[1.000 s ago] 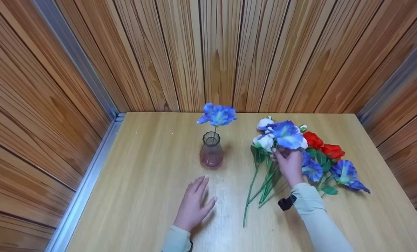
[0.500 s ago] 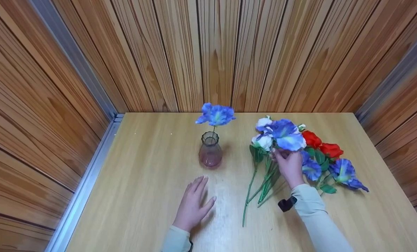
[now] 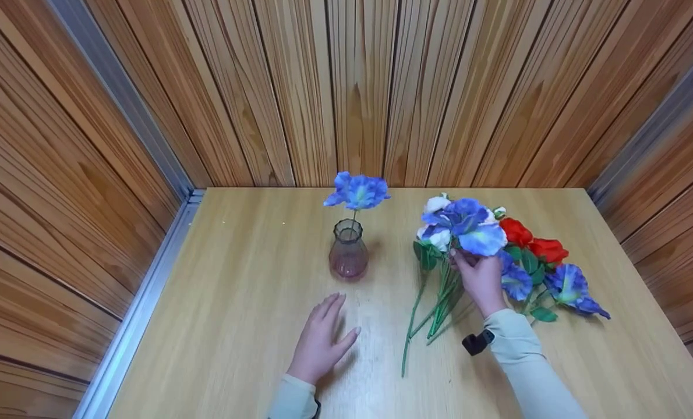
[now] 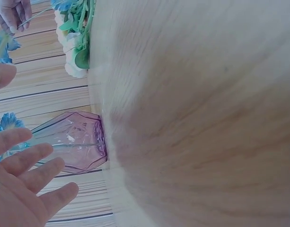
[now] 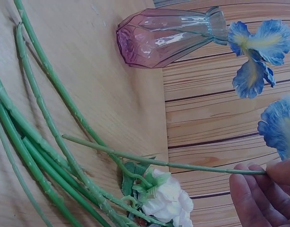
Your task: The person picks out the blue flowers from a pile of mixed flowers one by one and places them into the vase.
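Observation:
My right hand (image 3: 483,282) pinches the thin green stem (image 5: 192,167) of a blue iris between thumb and fingers, just under the bloom (image 3: 480,237). That iris is held over the loose flowers on the right of the table, overlapping the white flowers (image 3: 439,240) in the head view. A glass vase (image 3: 348,259), clear above and pinkish below, stands upright at the middle with another blue iris (image 3: 358,192) in it. Nearer the front, my left hand (image 3: 318,344) is held with fingers extended and spread toward the vase, apart from it and holding nothing.
Red flowers (image 3: 547,250) and more blue irises (image 3: 573,288) lie at the right of the table. Several green stems (image 3: 439,308) point toward the front. Wood-panelled walls (image 3: 361,93) close off the back and sides.
The iris in my right hand has turned, its bloom tipping slightly down and showing more petals on the left. The left hand stays in place, and the vase has not moved.

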{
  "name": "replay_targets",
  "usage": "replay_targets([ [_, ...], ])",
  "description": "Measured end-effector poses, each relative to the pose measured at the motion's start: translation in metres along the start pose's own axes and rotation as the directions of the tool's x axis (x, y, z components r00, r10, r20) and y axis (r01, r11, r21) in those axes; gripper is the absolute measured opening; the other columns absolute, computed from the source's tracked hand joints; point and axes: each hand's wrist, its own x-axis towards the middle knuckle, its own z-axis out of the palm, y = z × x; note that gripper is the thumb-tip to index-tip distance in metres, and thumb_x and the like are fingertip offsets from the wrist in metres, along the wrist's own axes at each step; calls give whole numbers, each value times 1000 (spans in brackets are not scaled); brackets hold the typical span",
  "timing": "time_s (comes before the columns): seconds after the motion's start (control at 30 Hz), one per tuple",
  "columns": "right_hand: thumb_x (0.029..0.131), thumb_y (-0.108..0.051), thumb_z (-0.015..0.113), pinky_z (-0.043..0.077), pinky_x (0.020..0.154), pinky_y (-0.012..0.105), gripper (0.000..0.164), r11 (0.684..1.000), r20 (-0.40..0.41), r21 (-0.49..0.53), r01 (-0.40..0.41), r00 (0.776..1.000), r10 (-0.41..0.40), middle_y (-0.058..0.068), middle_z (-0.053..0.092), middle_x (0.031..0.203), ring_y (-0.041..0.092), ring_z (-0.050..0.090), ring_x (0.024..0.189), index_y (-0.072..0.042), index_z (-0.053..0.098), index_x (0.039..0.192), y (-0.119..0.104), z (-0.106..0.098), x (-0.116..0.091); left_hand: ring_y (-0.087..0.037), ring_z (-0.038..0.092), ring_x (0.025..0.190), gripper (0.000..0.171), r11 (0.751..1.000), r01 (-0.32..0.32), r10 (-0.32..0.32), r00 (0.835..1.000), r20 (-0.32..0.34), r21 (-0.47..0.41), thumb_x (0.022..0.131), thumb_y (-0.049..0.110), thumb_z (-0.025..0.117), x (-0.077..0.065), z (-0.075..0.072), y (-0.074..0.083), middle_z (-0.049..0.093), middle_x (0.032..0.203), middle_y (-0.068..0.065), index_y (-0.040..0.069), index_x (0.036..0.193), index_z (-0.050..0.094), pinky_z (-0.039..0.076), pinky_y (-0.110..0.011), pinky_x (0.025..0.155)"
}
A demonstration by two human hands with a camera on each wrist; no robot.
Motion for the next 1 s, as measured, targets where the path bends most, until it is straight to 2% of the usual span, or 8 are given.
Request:
replay_targets([
  [0.2, 86, 12, 61, 55, 63, 19, 19, 996, 16, -79, 45, 999, -43, 34, 62, 91, 42, 65, 80, 19, 54, 102, -22, 2, -9, -31, 37, 133, 71, 1000, 15, -15, 1000, 12, -13, 89, 49, 61, 2, -3, 2, 42, 145, -11, 8, 144, 41, 26, -49, 111],
  [0.43, 85, 11, 63, 57, 67, 35, 22, 994, 28, -77, 76, 997, -74, 30, 63, 92, 46, 64, 81, 18, 54, 104, -27, 4, -13, -29, 35, 135, 70, 998, 47, -46, 999, 28, -41, 88, 43, 65, 3, -5, 4, 40, 147, -11, 9, 144, 41, 27, -47, 111],
  [0.47, 85, 11, 63, 57, 67, 35, 22, 994, 29, -80, 79, 997, -77, 30, 63, 92, 43, 66, 80, 18, 54, 104, -27, 4, -14, -29, 35, 135, 70, 998, 51, -50, 998, 30, -47, 88, 42, 66, 4, -5, 4, 39, 147, -11, 10, 145, 41, 27, -47, 110],
  [0.6, 85, 11, 63, 57, 68, 33, 24, 992, 38, -83, 96, 995, -93, 28, 63, 94, 42, 65, 80, 16, 53, 106, -29, 3, -16, -28, 36, 134, 70, 996, 60, -58, 998, 31, -68, 87, 39, 68, 5, -5, 6, 40, 147, -12, 9, 145, 41, 31, -47, 108],
  [0.7, 85, 11, 63, 57, 67, 33, 22, 991, 40, -82, 107, 994, -104, 29, 63, 93, 43, 65, 80, 16, 54, 104, -30, 4, -18, -29, 37, 133, 70, 997, 42, -41, 999, 15, -70, 86, 36, 70, 5, -4, 7, 41, 146, -13, 8, 144, 41, 33, -48, 107],
  [0.87, 85, 11, 63, 57, 66, 32, 22, 992, 45, -56, 110, 993, -108, 30, 62, 95, 19, 68, 73, 15, 54, 105, -31, 5, -20, -31, 39, 132, 72, 997, 31, -30, 1000, 3, -66, 86, 36, 71, 6, -4, 9, 41, 145, -13, 7, 144, 41, 35, -48, 105],
  [0.93, 85, 11, 63, 57, 66, 27, 26, 993, 51, -52, 111, 993, -108, 31, 61, 99, 9, 66, 74, 13, 52, 109, -31, 5, -21, -30, 39, 132, 72, 997, 43, -43, 999, 8, -71, 85, 36, 71, 7, -4, 10, 41, 146, -12, 9, 144, 40, 35, -47, 106],
  [1.0, 86, 10, 63, 56, 66, 24, 31, 992, 57, -54, 115, 992, -112, 30, 59, 102, 8, 65, 76, 12, 50, 113, -31, 5, -22, -29, 38, 133, 72, 995, 56, -55, 998, 13, -77, 85, 36, 71, 7, -4, 10, 40, 146, -12, 10, 145, 40, 35, -47, 106],
])
